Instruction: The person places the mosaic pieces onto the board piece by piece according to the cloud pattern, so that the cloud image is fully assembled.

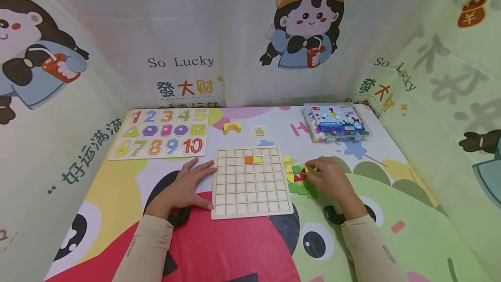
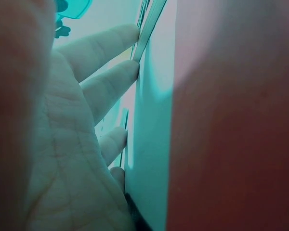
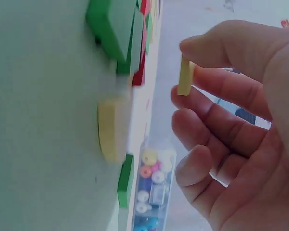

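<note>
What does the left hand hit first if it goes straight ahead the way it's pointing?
The wooden grid board, at its left edge. The left hand appears to touch that edge, though exact contact is hard to judge from the head view.

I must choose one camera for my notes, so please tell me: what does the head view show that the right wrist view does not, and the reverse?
Only the head view: the left hand, the squares of the grid board, the number board and the yellow arch.

Only the right wrist view: the palm side of the right hand, with the pinched yellow piece seen clearly edge-on.

Both: the right hand, loose green pieces and red pieces, and the clear box of beads.
</note>
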{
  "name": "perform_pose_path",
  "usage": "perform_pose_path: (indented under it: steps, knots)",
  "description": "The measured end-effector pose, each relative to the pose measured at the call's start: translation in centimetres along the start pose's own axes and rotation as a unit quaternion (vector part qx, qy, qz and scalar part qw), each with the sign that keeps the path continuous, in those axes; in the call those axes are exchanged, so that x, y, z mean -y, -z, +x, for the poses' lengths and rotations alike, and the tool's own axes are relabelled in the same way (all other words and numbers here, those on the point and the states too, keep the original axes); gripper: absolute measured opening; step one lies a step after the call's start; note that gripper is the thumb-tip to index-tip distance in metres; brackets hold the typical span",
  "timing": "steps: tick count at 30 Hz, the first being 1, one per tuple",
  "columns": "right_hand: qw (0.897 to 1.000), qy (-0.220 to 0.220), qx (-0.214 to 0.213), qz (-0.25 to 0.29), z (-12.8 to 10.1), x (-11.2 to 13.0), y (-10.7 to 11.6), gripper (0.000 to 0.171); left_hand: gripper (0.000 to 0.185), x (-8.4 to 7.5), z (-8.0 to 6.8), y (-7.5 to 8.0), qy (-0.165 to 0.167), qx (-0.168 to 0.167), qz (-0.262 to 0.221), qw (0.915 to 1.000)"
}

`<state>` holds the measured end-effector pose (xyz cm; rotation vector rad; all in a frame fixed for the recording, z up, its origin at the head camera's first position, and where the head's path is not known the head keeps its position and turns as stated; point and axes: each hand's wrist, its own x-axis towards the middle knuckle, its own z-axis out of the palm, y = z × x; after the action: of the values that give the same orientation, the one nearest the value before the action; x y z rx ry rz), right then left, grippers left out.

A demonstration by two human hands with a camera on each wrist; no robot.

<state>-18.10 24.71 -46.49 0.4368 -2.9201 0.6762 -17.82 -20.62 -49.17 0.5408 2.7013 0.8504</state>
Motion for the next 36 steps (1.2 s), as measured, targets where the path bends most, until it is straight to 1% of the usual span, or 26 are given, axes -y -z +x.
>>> perform_pose_path:
  steps: [4, 8, 11, 17, 20, 25, 29, 32, 36]
  knots:
    - [1.000, 0.020, 0.000, 0.003, 0.3, 1.1, -0.2, 0.026, 0.111, -0.1, 0.0, 0.1, -0.003, -0.002, 0.000, 1.0000]
    - [0.999, 0.053, -0.003, -0.010, 0.5, 2.1, -0.2, 0.027, 0.110, -0.3, 0.2, 0.0, -0.009, 0.002, 0.002, 1.0000]
    - [0.997, 0.068, 0.004, -0.023, 0.7, 3.1, -0.1, 0.028, 0.111, -0.5, 0.4, -0.1, -0.009, 0.005, 0.005, 0.9999]
    - [0.992, 0.106, 0.033, -0.055, 2.3, 5.3, -0.2, 0.027, 0.110, -0.6, 0.1, 0.1, -0.003, 0.002, 0.010, 0.9999]
    - [0.989, 0.120, 0.056, -0.059, 3.4, 6.1, -0.5, 0.024, 0.110, -0.5, -0.1, 0.2, -0.002, 0.001, 0.008, 1.0000]
    - [0.985, 0.120, 0.107, -0.056, 5.4, 6.8, -1.6, 0.022, 0.110, -0.4, -0.2, 0.2, -0.001, -0.001, 0.005, 1.0000]
    - [0.982, 0.111, 0.141, -0.061, 6.3, 6.9, -2.6, 0.021, 0.110, -0.3, -0.3, 0.1, 0.000, 0.000, 0.004, 1.0000]
    - [0.980, 0.109, 0.155, -0.064, 6.7, 7.1, -3.1, 0.019, 0.110, -0.2, -0.3, 0.0, 0.000, 0.001, 0.003, 1.0000]
    - [0.977, 0.115, 0.161, -0.073, 7.0, 7.5, -3.5, 0.018, 0.110, -0.1, -0.2, 0.0, -0.004, 0.000, 0.008, 1.0000]
